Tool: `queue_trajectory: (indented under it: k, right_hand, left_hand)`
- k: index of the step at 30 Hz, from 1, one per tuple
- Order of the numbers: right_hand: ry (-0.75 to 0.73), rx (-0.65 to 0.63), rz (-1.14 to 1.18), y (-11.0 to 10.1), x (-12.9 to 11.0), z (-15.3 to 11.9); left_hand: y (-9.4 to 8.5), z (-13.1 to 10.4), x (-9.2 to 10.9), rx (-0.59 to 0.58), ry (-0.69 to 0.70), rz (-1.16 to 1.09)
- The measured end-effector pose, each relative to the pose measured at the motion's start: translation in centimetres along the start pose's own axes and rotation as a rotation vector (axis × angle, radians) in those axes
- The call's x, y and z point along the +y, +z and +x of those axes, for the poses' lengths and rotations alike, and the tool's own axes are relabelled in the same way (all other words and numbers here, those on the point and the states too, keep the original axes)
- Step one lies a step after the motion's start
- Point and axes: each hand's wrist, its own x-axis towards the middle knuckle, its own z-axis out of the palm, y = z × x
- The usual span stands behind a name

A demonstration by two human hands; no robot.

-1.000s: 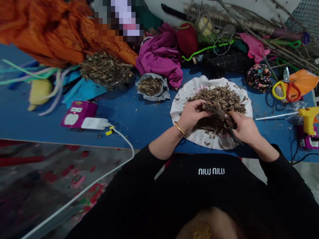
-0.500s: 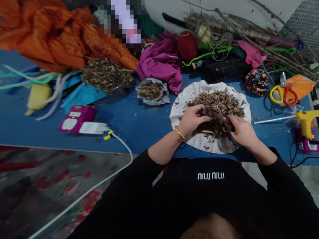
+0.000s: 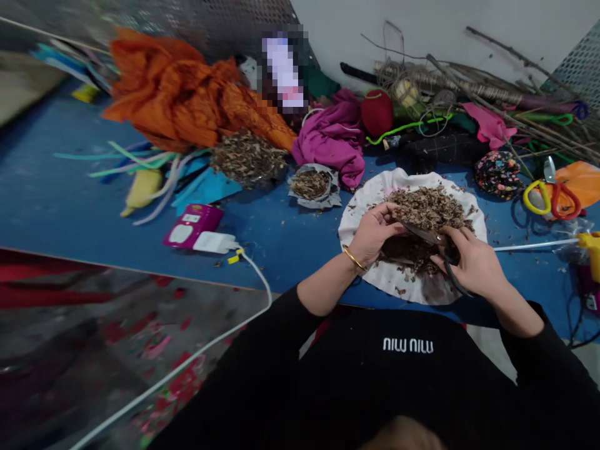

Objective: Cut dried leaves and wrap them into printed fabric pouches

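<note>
Dark scissors (image 3: 432, 237) are in my right hand (image 3: 473, 259), their blades pointing left over the heap and one handle loop hanging below my fingers. My left hand (image 3: 374, 235), with a gold bangle at the wrist, is closed in a pinch beside the blade tips. What it pinches is too small and dark to make out. Beneath both hands lies a pile of dried brown plant bits (image 3: 431, 207), spread on a round white cloth (image 3: 354, 215) with a ruffled edge.
A small paper-wrapped bundle of dried bits (image 3: 312, 184) and a larger bag of them (image 3: 248, 156) lie left of the cloth. Magenta fabric (image 3: 330, 134) and orange fabric (image 3: 182, 94) sit behind. Red-and-yellow scissors (image 3: 553, 197), a glue gun (image 3: 589, 250) and a purple power socket (image 3: 194, 225) are about.
The view has shifted left and up, so things appear further right and lower. My right hand's fingers have loosened and spread on the scissors; my left hand stays pinched near the blades.
</note>
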Motion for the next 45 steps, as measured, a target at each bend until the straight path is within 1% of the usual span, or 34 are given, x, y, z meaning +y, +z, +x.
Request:
queue_trajectory:
  k: [6,10,13,18,25,28,32,34,37,41,45]
  right_hand:
    - [0.004,-0.034,0.017,0.3,-0.5,0.2]
    - [0.007,-0.063,0.075,0.0,-0.4,0.1]
    - [-0.003,-0.052,0.125,-0.2,-0.3,0.1]
    - [-0.017,-0.05,0.147,-0.2,-0.2,0.2]
    - [0.0,-0.061,0.071,0.3,-0.5,0.0]
    - [0.013,-0.071,0.068,0.4,-0.4,-0.1]
    - [0.046,-0.052,0.069,0.2,-0.4,-0.1]
    - [0.056,-0.053,0.076,0.0,-0.5,-0.1]
    - [0.069,-0.092,0.061,-0.2,-0.9,0.1]
    - [0.064,-0.152,0.006,-0.1,-1.2,0.2]
    - [0.051,-0.185,0.013,0.3,-1.1,0.2]
  left_hand:
    - [0.1,-0.2,-0.2,-0.008,-0.011,0.018]
    - [0.2,-0.6,0.2,-0.009,-0.058,-0.008]
    - [0.2,-0.7,0.5,-0.023,-0.065,-0.034]
    - [0.1,-0.7,0.2,-0.044,-0.019,0.002]
    - [0.1,-0.5,-0.5,-0.03,0.091,0.119]
    - [0.0,-0.5,-0.4,-0.035,0.074,0.114]
    - [-0.2,-0.6,-0.1,-0.081,0.012,0.053]
    - [-0.2,-0.6,-0.1,-0.058,0.022,0.027]
    - [-0.1,-0.6,-0.4,-0.006,0.072,0.034]
    - [0.1,-0.5,-0.8,-0.016,0.065,0.079]
    - [0.0,-0.4,-1.0,-0.02,0.064,0.105]
